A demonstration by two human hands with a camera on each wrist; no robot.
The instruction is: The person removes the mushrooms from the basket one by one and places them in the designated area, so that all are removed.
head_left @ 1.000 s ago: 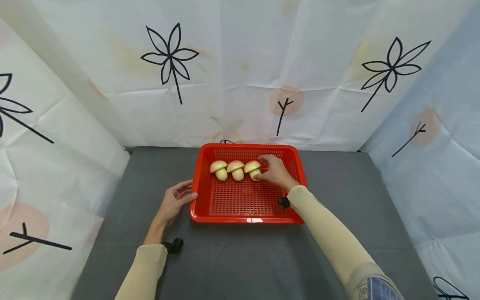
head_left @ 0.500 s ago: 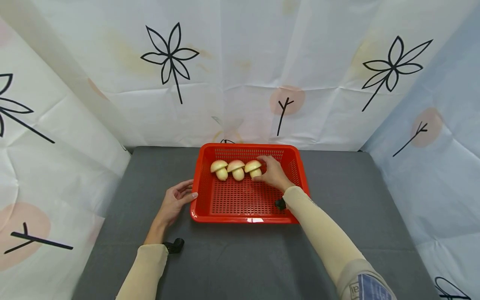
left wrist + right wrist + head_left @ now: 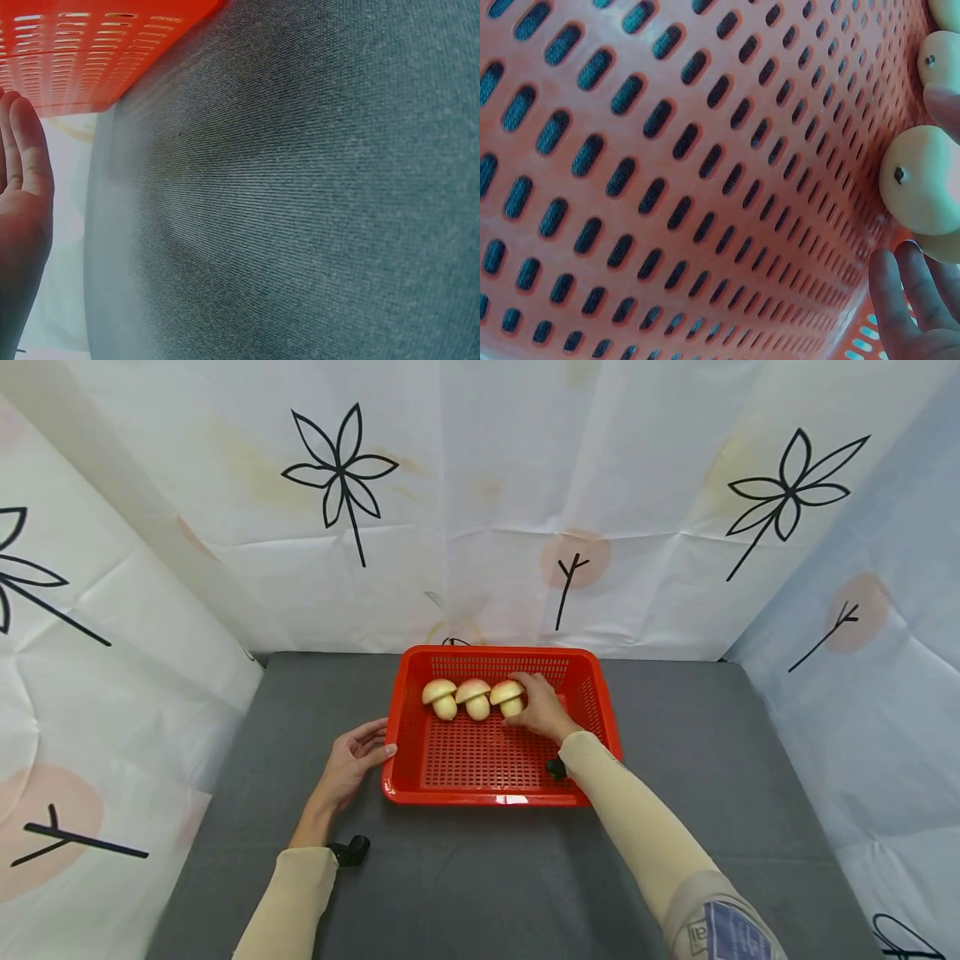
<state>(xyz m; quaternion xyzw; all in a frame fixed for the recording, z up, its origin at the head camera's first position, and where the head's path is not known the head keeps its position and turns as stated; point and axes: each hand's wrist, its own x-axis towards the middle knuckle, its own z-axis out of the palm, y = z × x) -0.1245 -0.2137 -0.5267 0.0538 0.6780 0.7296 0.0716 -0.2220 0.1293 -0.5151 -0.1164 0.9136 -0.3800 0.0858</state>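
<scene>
A red plastic basket [image 3: 487,797] with slotted walls holds three toy mushrooms in a row: a left one [image 3: 442,700], a middle one [image 3: 475,700] and a right one [image 3: 507,697]. My right hand [image 3: 542,706] is at the right mushroom, fingers by its cap and thumb by its stem. The right wrist view shows that mushroom [image 3: 922,180] between the thumb and the fingers. My left hand [image 3: 354,762] grips the basket's left rim, thumb on top and fingers at the outer side. In the left wrist view these fingers [image 3: 30,142] reach under the basket wall [image 3: 82,52]; the thumb is hidden there.
The basket stands on a grey cloth-covered table [image 3: 465,885], near its back edge. White curtains [image 3: 480,510] with leaf and twig prints close off the back and both sides. Each wrist bears a black camera; the left one [image 3: 352,851] shows beside the sleeve.
My right hand has moved slightly left, its fingers and thumb coming in closer around the right mushroom. The mushrooms keep their places in the basket. My left hand stays at the rim.
</scene>
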